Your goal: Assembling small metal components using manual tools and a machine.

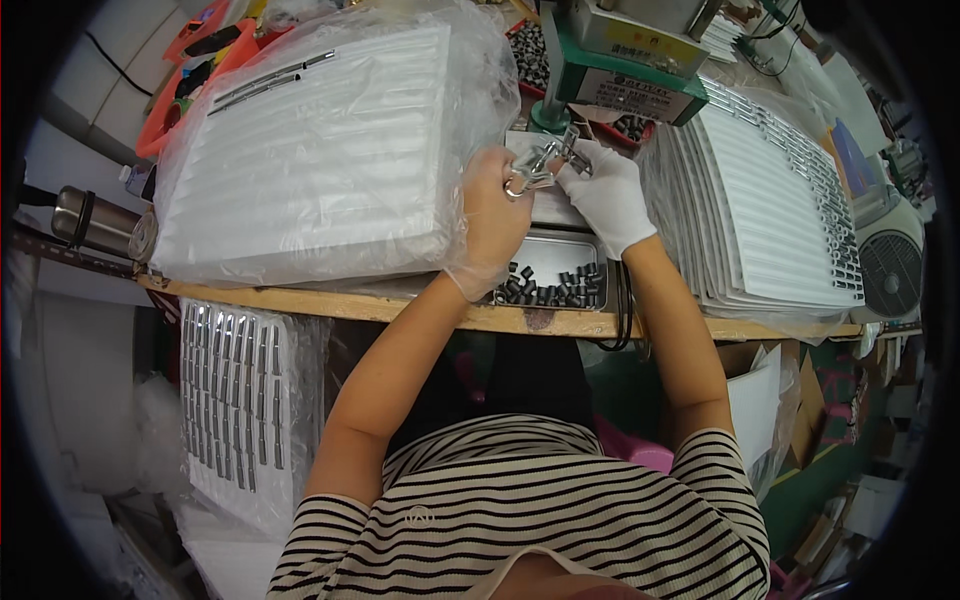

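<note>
Both my hands are close together at the front of a green bench press (549, 110). My left hand (496, 215), in what looks like a thin clear glove, is closed around several shiny metal tubes (538, 164). In a white glove, my right hand (610, 197) pinches a short metal tube (573, 150) beside the left hand's bundle. The fingers partly cover the tubes, so their exact ends are hard to make out. Just below the hands lies a metal tray (545, 246) holding many small black cylinders (550, 288).
Plastic-wrapped white foam trays (320, 170) lie left, a few metal tubes on top. Another foam stack (760, 220) on the right carries rows of tubes. A steel flask (95, 220), red baskets (165, 115) and a fan (890, 270) stand around. Black cables hang over the wooden table edge (400, 305).
</note>
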A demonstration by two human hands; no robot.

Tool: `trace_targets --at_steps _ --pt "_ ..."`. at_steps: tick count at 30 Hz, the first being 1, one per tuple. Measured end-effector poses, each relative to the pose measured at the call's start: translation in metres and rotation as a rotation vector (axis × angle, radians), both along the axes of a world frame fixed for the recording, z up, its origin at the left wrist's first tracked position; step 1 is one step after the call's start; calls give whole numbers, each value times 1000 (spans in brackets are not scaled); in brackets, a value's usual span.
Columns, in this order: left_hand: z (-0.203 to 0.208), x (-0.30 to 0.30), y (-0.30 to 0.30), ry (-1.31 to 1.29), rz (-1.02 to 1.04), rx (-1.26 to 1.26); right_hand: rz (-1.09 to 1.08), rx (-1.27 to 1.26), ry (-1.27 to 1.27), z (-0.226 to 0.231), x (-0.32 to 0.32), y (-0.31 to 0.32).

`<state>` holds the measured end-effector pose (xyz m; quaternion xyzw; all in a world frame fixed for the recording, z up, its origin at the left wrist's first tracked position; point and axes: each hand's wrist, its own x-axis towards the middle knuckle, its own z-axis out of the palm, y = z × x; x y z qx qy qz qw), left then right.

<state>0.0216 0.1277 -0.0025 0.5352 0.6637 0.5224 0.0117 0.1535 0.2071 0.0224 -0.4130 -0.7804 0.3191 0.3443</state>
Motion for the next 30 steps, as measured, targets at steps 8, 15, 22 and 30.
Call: trace_targets --at_steps 8,15,22,30 --pt "12 15 -26 -685 -75 -107 65 -93 -74 11 11 -13" --pt "16 49 -100 -1136 -288 107 -19 -181 261 -4 34 -64" --pt "19 33 -78 -1357 -274 104 -71 -205 -2 19 19 -47" --pt "22 22 -105 -1715 -489 -161 59 -728 554 14 39 -58"
